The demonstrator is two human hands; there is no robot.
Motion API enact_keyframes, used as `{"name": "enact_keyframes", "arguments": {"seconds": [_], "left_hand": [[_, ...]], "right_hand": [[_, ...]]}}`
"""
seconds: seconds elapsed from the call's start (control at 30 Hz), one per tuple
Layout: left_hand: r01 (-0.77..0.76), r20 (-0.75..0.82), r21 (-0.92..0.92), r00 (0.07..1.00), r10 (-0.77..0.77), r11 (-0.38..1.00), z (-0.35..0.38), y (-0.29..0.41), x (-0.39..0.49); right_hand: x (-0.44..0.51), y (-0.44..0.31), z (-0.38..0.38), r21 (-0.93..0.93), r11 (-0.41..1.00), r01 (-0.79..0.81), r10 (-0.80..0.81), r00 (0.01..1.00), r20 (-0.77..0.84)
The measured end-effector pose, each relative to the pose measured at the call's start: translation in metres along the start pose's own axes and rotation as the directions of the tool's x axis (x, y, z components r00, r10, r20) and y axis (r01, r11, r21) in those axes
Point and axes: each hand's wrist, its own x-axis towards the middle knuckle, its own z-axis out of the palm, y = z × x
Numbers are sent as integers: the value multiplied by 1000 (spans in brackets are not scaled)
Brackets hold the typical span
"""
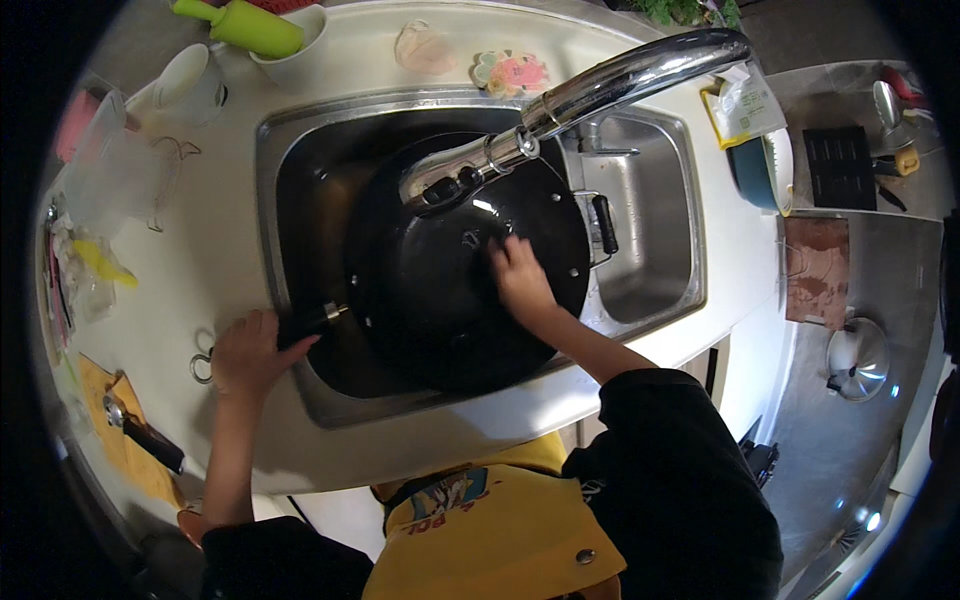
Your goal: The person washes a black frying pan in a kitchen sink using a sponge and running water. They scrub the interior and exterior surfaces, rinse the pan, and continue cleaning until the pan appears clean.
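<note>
A large black wok [450,315] rests in the left basin of a steel double sink [330,409], with its wire-and-black side handle [604,225] over the divider. My left hand [251,352] is closed around the wok's long black handle [304,326], at the sink's left rim. Inside the wok, my right hand [521,281] is at the right part of the inner surface, its fingers bent and blurred; whether they hold something small and dark cannot be made out. The chrome faucet [637,71] arches over the wok, its spray head above the wok's far side.
A white bowl with a green rolling pin [259,28] and a white cup [187,82] stand at the back left. Kitchen shears [150,442] lie on a yellow cloth [105,390] at left. A green-and-white container [757,172] stands right of the small basin.
</note>
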Motion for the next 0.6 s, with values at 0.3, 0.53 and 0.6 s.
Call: {"name": "enact_keyframes", "arguments": {"seconds": [0.3,0.53,0.6], "left_hand": [[51,126,18,991,-53,999,0,1,-8],[63,76,-32,995,-60,998,0,2,-8],[64,65,-48,996,-60,997,-1,1,-7]], "right_hand": [[-53,-20,-17,249,930,271,-345,877,333],[-14,-51,0,223,906,360,-391,914,110],[-34,-33,-21,291,888,357,-438,850,293]]}}
